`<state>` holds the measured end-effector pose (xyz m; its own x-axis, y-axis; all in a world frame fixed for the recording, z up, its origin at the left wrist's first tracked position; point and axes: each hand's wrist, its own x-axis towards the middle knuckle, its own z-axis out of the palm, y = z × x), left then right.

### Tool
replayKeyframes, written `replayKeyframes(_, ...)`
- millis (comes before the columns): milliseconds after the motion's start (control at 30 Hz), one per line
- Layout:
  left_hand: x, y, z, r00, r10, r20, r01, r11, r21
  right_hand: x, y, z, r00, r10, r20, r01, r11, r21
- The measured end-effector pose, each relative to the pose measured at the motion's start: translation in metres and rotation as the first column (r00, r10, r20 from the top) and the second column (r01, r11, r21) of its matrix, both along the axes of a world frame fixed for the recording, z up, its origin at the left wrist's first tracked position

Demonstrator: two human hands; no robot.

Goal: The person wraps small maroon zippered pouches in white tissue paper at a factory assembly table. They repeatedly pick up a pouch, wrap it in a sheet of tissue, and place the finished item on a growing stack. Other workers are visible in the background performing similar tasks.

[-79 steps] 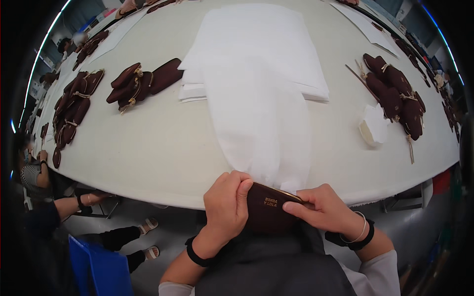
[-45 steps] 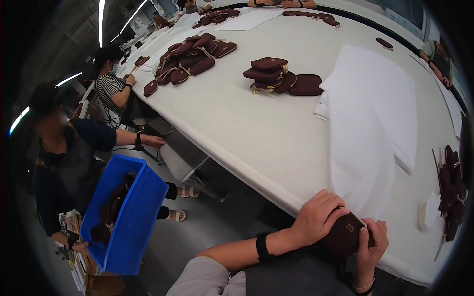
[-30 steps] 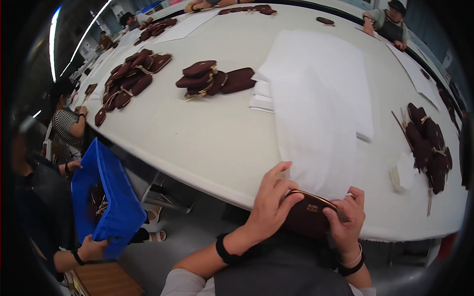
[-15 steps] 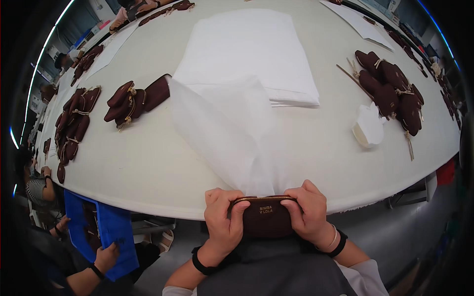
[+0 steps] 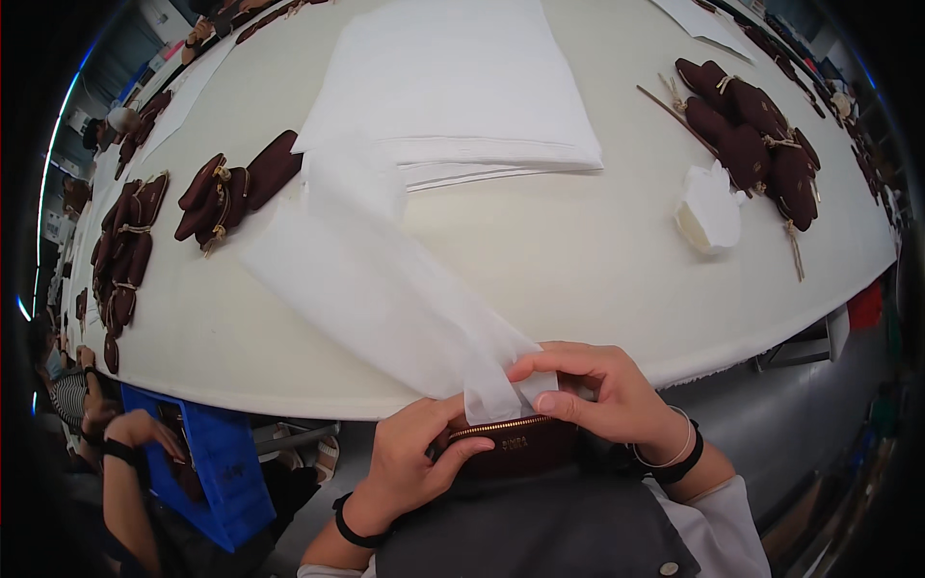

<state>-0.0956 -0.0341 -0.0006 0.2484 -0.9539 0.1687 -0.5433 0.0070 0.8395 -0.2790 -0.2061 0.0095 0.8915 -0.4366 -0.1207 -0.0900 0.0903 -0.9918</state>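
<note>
At the table's near edge, my left hand point(image 5: 409, 467) grips the left end of a dark brown zip pouch point(image 5: 525, 462), its thumb on the front below the gold zip. White tissue paper point(image 5: 371, 299) runs from the pouch's mouth across the table, narrowing and crumpling where it meets the zip. My right hand point(image 5: 621, 395) is at the mouth's right side, with thumb and index finger curled around the gathered tissue. Its other fingers go behind the pouch, partly hidden.
A stack of white sheets point(image 5: 453, 87) lies ahead on the table. Bundles of tied brown pouches lie left point(image 5: 226, 197) and right point(image 5: 752, 135), near a crumpled white paper wad point(image 5: 711, 212). At lower left, another person's hand point(image 5: 149, 433) reaches over a blue crate point(image 5: 226, 482).
My right hand has moved from the pouch's right corner to the tissue at its mouth. The tissue has swung left and bunched up. The neighbour's hand has lifted off the crate's edge.
</note>
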Motion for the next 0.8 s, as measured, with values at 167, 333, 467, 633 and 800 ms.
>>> replayKeyframes(167, -0.004, 0.015, -0.006, 0.999, -0.001, -0.048, 0.004, 0.997, 0.077, -0.007, 0.018, -0.014, 0.999, -0.026, -0.031, 0.019, 0.981, -0.191)
replayKeyframes(333, 0.000, 0.041, -0.017, 0.980, 0.038, -0.196, -0.005, 0.986, 0.165, -0.028, 0.022, -0.005, 0.991, 0.128, -0.028, -0.128, 0.903, -0.411)
replayKeyframes(467, 0.002, 0.051, -0.020, 0.962, -0.033, -0.273, 0.047, 0.998, 0.043, -0.030, 0.025, -0.003, 0.984, 0.172, -0.043, -0.175, 0.895, -0.412)
replayKeyframes(633, 0.002, 0.056, -0.016, 0.969, -0.078, -0.235, 0.084, 0.996, 0.016, -0.034, 0.027, -0.003, 0.953, 0.297, -0.058, -0.290, 0.842, -0.455)
replayKeyframes(800, 0.000, 0.068, -0.015, 0.973, -0.096, -0.211, 0.111, 0.992, 0.061, -0.052, 0.030, -0.010, 0.975, 0.220, 0.030, -0.184, 0.876, -0.447)
